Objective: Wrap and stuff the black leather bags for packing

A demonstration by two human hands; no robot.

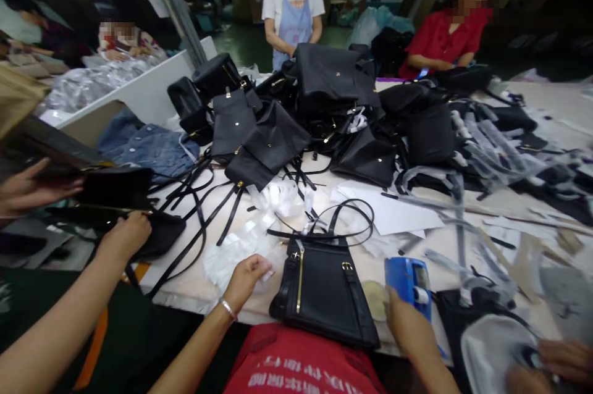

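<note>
A black leather handbag (327,295) with gold zipper and buckles lies in front of me at the table edge, its straps looped behind it. My left hand (250,276), wearing a silver bracelet, pinches a thin whitish piece of film left of the bag. My right hand (410,326) is against the lower side of a blue tape dispenser (402,276); its fingers are mostly hidden, so its grip is unclear. Between bag and right hand sits a round yellowish disc (374,298), partly covered. Crumpled white plastic (231,255) spreads beyond my left hand.
Black bags (331,76) are heaped at the table's back. At left, a neighbour's hands (123,233) handle an open black bag (157,233); a blurred hand (565,360) is at lower right. Wrapped straps (495,147), denim (143,144) and white paper (393,212) lie around.
</note>
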